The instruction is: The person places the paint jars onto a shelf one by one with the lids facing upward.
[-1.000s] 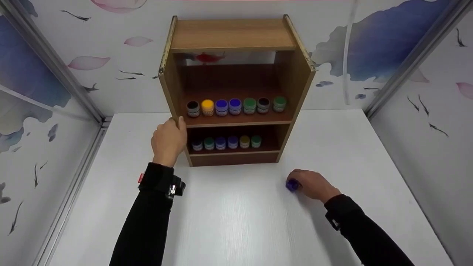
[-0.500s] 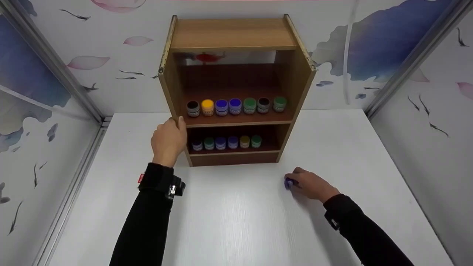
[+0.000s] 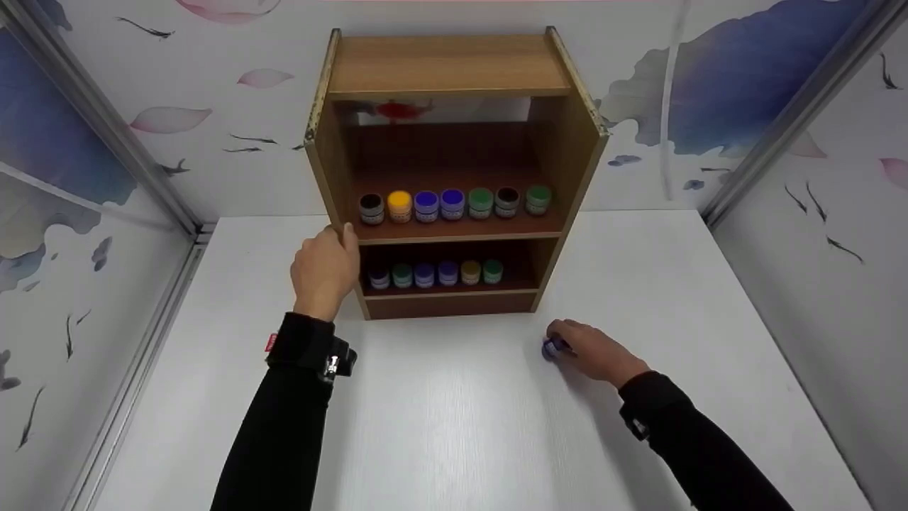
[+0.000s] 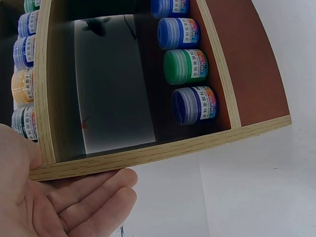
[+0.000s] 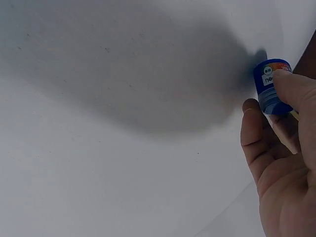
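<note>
A small wooden shelf unit point(image 3: 450, 65) stands at the back of the white table. At its left side panel, my left hand point(image 3: 323, 273) holds on, thumb at the front edge and the other fingers along the outside, as the left wrist view shows. Right of the unit and low over the table, my right hand point(image 3: 594, 349) pinches a blue paint jar point(image 5: 270, 91) between thumb and fingers. The jar is tilted, with its label partly behind the thumb. In the head view the fingers cover part of the jar point(image 3: 549, 348).
Several paint jars with black, yellow, blue and green lids line the upper shelf point(image 3: 461, 237). Another row, including a dark blue jar point(image 4: 194, 105), sits on the lower shelf point(image 3: 521, 287). White patterned panels point(image 3: 801, 199) enclose the table point(image 3: 440, 426) on the sides and back.
The right hand has shifted slightly left, and the jar has turned in its fingers, from showing its purple-blue end to lying more sideways. The left hand stays on the shelf unit.
</note>
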`<action>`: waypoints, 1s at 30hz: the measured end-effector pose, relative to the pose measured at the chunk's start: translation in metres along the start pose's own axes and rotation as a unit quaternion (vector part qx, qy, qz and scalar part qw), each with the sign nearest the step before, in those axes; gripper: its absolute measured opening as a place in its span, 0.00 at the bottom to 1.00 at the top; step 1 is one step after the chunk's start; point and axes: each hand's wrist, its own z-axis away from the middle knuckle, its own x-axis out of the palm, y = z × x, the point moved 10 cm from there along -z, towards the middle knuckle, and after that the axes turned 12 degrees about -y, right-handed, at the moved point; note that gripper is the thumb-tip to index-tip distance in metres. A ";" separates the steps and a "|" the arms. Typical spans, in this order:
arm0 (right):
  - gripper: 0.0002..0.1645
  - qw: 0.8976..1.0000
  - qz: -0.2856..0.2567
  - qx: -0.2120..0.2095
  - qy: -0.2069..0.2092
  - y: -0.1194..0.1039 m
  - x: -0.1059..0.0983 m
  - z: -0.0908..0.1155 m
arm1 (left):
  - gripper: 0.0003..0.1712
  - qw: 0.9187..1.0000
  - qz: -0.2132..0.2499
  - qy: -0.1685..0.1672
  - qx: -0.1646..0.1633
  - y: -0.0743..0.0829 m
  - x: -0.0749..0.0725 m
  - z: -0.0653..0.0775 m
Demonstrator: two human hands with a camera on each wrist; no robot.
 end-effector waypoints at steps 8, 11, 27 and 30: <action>0.15 1.000 -0.015 0.023 -0.010 0.003 0.001 -0.005 | 0.33 1.000 -0.006 0.006 0.005 0.002 0.000 0.000; 0.15 1.000 -0.016 0.020 -0.010 0.002 0.001 -0.006 | 0.33 1.000 -0.009 0.007 0.008 0.002 0.000 0.000; 0.17 1.000 -0.012 -0.001 0.000 -0.007 -0.004 -0.006 | 0.34 1.000 -0.009 0.002 -0.002 0.001 0.000 0.001; 0.18 1.000 -0.008 -0.018 0.005 -0.012 -0.007 -0.006 | 0.34 1.000 -0.011 -0.001 -0.002 0.001 0.001 0.000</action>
